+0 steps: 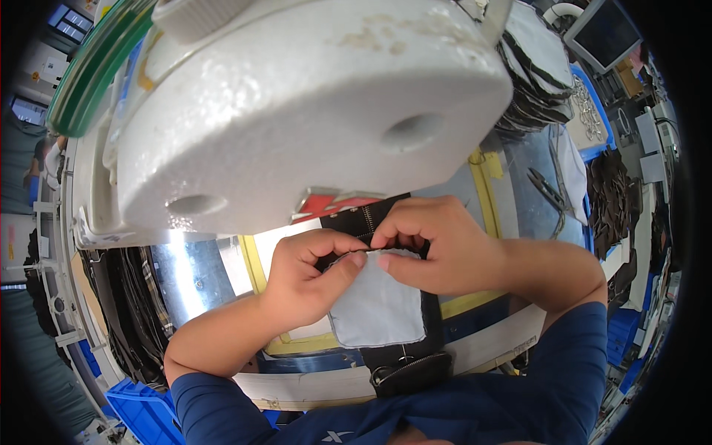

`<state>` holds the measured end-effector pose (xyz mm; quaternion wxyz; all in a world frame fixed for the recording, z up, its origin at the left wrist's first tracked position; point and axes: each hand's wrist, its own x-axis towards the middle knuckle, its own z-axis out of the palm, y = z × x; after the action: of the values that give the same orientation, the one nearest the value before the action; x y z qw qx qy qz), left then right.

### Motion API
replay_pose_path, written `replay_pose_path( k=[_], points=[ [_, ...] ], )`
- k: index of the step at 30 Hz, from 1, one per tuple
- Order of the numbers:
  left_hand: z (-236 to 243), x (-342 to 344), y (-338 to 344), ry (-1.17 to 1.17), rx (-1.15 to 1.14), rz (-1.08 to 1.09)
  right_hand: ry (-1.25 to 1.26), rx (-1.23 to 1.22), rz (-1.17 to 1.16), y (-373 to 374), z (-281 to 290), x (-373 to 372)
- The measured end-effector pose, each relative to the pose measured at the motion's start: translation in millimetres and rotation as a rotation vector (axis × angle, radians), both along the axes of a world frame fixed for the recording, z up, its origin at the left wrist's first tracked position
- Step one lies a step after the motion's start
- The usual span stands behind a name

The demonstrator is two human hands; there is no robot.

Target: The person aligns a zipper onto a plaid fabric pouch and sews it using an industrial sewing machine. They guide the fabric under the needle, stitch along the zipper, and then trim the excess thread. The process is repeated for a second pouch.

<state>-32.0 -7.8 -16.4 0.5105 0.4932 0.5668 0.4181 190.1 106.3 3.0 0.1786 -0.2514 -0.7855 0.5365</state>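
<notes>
My left hand pinches the top edge of a white fabric piece between thumb and fingers. Close beside it, my right hand grips the same edge, thumb on the white face and fingers curled behind. A black fabric strip with a metal zipper runs under the white piece, and a black zipped pouch part hangs at the table's front edge below. Just above my hands is the large white body of a sewing machine, with a red plate on its lower edge.
Stacked dark fabric pieces lie at the left and more at upper right. Pliers lie on the metal surface at right, near a blue tray of metal parts. A monitor stands at upper right; a blue crate sits lower left.
</notes>
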Motion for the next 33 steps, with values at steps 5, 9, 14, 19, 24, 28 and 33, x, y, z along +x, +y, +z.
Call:
replay_pose_path(
  k=[5, 9, 14, 19, 24, 28, 33],
  points=[
    [0, 4, 2, 0.150, 0.191, -0.008, -0.041, -0.091, -0.034, 1, -1, -2],
    [-1, 4, 3, 0.173, 0.226, -0.008, -0.036, -0.150, -0.045, -1, -1, -2],
    [-1, 5, 4, 0.169, 0.237, -0.017, -0.100, -0.209, -0.040, 2, 2, -1],
    [-1, 5, 4, 0.175, 0.245, -0.018, -0.084, -0.205, -0.043, 2, 3, -3],
    [0, 5, 3, 0.196, 0.223, -0.012, -0.086, -0.145, -0.042, 1, 1, -2],
    [-5, 2, 6, 0.373, 0.320, 0.068, -0.054, 0.215, -0.046, 2, -11, -4],
    [-9, -2, 5, 0.419, 0.105, 0.159, -0.143, 0.379, -0.113, 4, -19, -11]
  ],
)
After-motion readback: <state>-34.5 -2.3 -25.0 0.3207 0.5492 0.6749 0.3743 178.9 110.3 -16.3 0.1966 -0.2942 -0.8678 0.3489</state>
